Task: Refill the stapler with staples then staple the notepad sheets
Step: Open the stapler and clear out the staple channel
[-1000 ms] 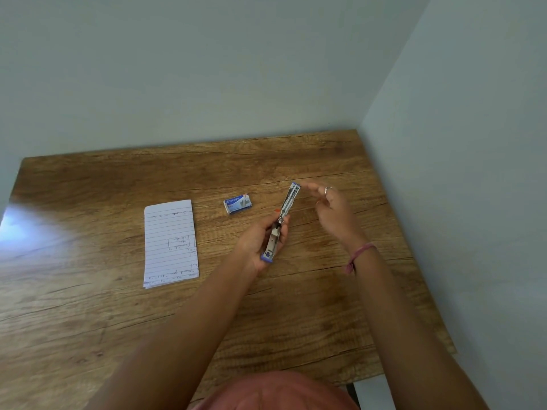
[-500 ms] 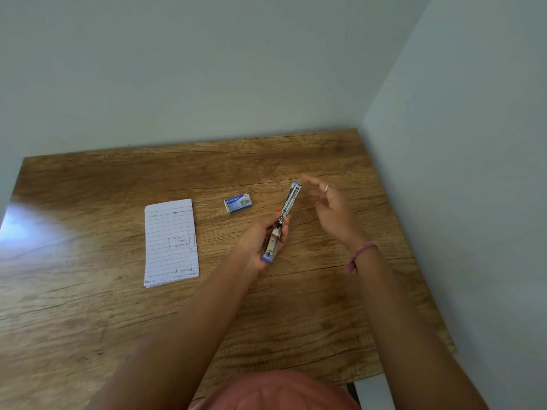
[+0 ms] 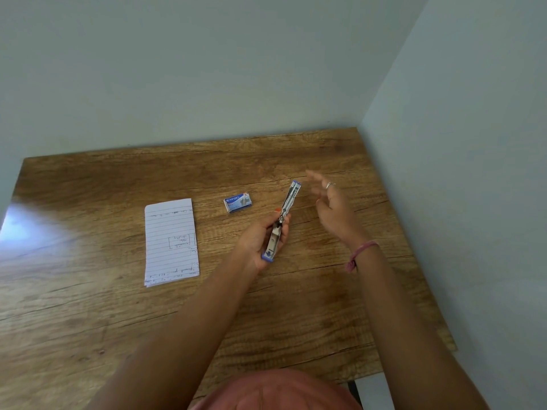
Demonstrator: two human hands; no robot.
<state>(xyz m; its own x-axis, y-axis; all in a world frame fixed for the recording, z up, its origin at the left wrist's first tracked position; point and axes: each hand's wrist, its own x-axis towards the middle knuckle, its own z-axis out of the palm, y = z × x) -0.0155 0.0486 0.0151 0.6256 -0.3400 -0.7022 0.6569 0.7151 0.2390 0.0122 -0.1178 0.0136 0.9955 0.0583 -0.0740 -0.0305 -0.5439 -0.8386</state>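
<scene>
A small blue and metal stapler [image 3: 283, 220] is swung fully open into one long line above the wooden table [image 3: 88, 306]. My left hand [image 3: 260, 241] grips its near half, thumb and fingers curled round it. My right hand [image 3: 331, 205] hovers just right of the stapler's far tip with relaxed, spread fingers, touching nothing. A small blue staple box [image 3: 237, 202] lies on the table left of the stapler. The lined notepad sheets [image 3: 171, 242] lie flat further left.
Pale walls meet in a corner behind and to the right of the table. The table's right edge runs close to the right wall. A pink band sits on my right wrist [image 3: 362, 254].
My right hand has drawn back from the stapler's far tip and its fingers have spread. My left hand and the stapler have stayed where they were.
</scene>
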